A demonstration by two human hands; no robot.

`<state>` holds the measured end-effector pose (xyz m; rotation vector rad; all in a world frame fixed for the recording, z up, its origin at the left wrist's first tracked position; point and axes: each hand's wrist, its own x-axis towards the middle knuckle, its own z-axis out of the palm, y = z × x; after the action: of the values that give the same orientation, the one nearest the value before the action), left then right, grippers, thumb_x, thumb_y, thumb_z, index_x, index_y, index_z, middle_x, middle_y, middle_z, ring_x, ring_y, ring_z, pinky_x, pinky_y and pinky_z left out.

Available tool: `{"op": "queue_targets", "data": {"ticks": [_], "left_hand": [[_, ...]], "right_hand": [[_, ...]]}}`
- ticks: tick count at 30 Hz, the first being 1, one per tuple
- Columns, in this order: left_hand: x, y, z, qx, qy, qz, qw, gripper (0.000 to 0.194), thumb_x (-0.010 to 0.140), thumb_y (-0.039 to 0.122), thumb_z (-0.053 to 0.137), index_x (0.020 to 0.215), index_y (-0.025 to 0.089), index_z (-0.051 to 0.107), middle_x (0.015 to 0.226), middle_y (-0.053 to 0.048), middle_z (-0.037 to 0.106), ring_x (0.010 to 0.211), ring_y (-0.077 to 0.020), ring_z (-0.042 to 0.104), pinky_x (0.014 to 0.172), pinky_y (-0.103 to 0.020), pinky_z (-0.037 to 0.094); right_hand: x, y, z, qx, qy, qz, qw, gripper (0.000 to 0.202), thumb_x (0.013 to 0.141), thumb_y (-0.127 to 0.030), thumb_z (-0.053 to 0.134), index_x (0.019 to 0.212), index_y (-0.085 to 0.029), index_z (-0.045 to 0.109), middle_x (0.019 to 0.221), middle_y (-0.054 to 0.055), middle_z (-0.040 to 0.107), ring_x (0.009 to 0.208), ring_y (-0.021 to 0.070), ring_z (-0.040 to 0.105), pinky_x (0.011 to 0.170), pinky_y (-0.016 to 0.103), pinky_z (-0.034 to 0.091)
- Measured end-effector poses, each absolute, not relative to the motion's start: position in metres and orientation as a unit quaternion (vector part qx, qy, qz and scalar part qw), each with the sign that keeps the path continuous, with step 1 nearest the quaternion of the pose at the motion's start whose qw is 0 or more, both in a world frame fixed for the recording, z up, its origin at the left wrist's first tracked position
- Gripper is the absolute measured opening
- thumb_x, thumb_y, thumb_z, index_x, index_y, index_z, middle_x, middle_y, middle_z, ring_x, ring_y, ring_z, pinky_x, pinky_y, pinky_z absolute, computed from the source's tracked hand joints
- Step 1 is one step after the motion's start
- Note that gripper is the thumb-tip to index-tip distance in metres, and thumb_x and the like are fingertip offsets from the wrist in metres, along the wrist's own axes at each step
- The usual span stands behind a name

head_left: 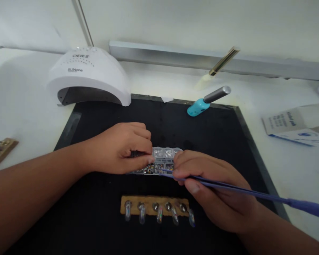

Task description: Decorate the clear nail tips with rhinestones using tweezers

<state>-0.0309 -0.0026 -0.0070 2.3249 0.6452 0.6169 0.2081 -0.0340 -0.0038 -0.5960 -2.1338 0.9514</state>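
Observation:
A clear compartment case of rhinestones (pixel 164 153) lies on the black mat, its cells filled with silvery and coloured stones. My left hand (pixel 127 147) is closed over the case's left part, fingers curled and thumb at a cell with dark and gold stones. Between the thumb and fingers of my right hand (pixel 215 184) are slim purple tweezers (pixel 244 190), their tips down at the lower row of cells. Whether the tips hold a stone is too small to tell. Closer to me, a wooden stand (pixel 150 200) carries several glittery clear nail tips (pixel 160 215).
A white nail lamp (pixel 90 72) stands at the back left. A turquoise bottle (pixel 199 107) with a grey cap and a gold-capped bottle (pixel 220 65) stand behind. An alcohol pad box (pixel 289 124) is at right, another wooden stand (pixel 2 152) at left. The black mat (pixel 95 202) covers the middle.

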Motion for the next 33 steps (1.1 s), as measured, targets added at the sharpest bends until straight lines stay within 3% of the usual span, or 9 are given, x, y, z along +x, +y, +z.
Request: {"op": "queue_targets", "data": {"ticks": [4,9,14,19,24,33], "left_hand": [[-0.032,-0.003,-0.007,0.884,0.239,0.23,0.331,0.02,0.091,0.019,0.059,0.073,0.012,0.063,0.072,-0.002,0.057,0.071,-0.0133,0.051,0.068,-0.027,0.04],[-0.033,-0.006,-0.005,0.897,0.204,0.234,0.316,0.007,0.089,0.015,0.06,0.088,0.014,0.067,0.09,-0.005,0.056,0.079,-0.0139,0.051,0.074,-0.028,0.04],[-0.032,-0.008,-0.004,0.902,0.191,0.224,0.316,0.007,0.089,0.013,0.06,0.085,0.014,0.066,0.084,-0.005,0.059,0.079,-0.0143,0.051,0.076,-0.028,0.041],[-0.031,-0.006,-0.006,0.891,0.196,0.242,0.331,0.009,0.091,0.013,0.056,0.084,0.012,0.062,0.077,-0.005,0.061,0.078,-0.0147,0.055,0.079,-0.03,0.045],[-0.03,-0.007,-0.005,0.881,0.234,0.246,0.329,0.011,0.092,0.012,0.054,0.082,0.013,0.058,0.074,-0.002,0.059,0.072,-0.0125,0.053,0.071,-0.026,0.043],[-0.029,-0.006,-0.005,0.876,0.245,0.238,0.342,0.014,0.091,0.012,0.053,0.078,0.013,0.057,0.072,-0.001,0.058,0.07,-0.0119,0.051,0.071,-0.024,0.041]], "right_hand": [[0.216,-0.038,-0.004,-0.236,-0.805,0.398,0.371,0.021,0.087,-0.006,0.052,0.1,-0.018,0.063,0.079,0.004,0.064,0.073,0.0158,0.061,0.069,0.032,0.053],[0.218,-0.043,-0.006,-0.27,-0.687,0.503,0.449,0.016,0.093,-0.025,0.055,0.09,-0.017,0.069,0.07,0.005,0.059,0.066,0.0185,0.057,0.063,0.037,0.05],[0.214,-0.044,-0.006,-0.305,-0.653,0.538,0.436,0.018,0.092,-0.028,0.058,0.083,-0.017,0.07,0.068,0.005,0.059,0.066,0.0185,0.055,0.061,0.037,0.046],[0.218,-0.043,-0.008,-0.285,-0.697,0.503,0.423,0.015,0.092,-0.021,0.054,0.086,-0.018,0.068,0.07,0.004,0.059,0.067,0.0176,0.057,0.063,0.036,0.05],[0.216,-0.038,-0.007,-0.256,-0.793,0.419,0.36,0.019,0.085,-0.006,0.053,0.097,-0.017,0.063,0.078,0.003,0.064,0.073,0.0147,0.062,0.069,0.031,0.054],[0.207,-0.036,0.001,-0.267,-0.849,0.344,0.299,0.019,0.087,-0.008,0.053,0.101,-0.019,0.06,0.083,0.004,0.069,0.078,0.0158,0.066,0.072,0.029,0.057]]}}
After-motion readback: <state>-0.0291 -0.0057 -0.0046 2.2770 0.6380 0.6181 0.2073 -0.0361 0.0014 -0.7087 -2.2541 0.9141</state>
